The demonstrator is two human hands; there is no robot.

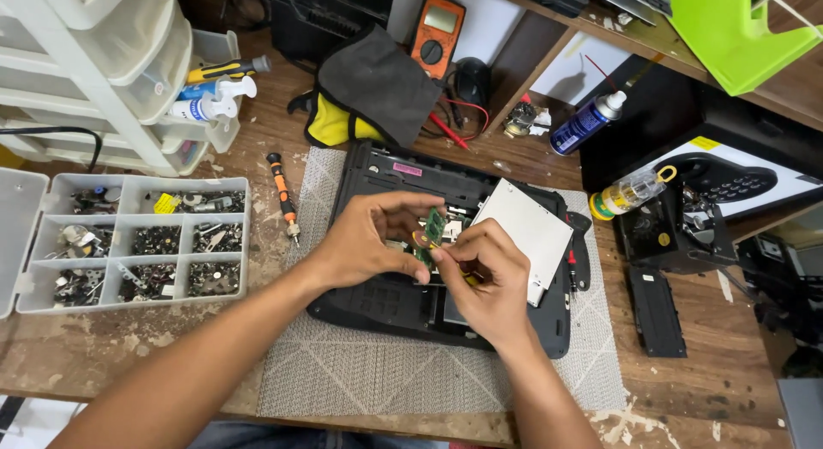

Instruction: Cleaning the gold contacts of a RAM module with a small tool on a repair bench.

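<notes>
An opened black laptop base lies upside down on a grey mat. Both hands hover over its middle. My left hand and my right hand together pinch a small green circuit card, held tilted above the laptop's open bay. A silver flat drive sits in the laptop's right side, partly lifted at an angle.
A clear compartment box of screws lies at left, beside an orange-black screwdriver. White drawers, spray bottles, an orange multimeter, a black-yellow pouch, a blue spray can and black parts stand around.
</notes>
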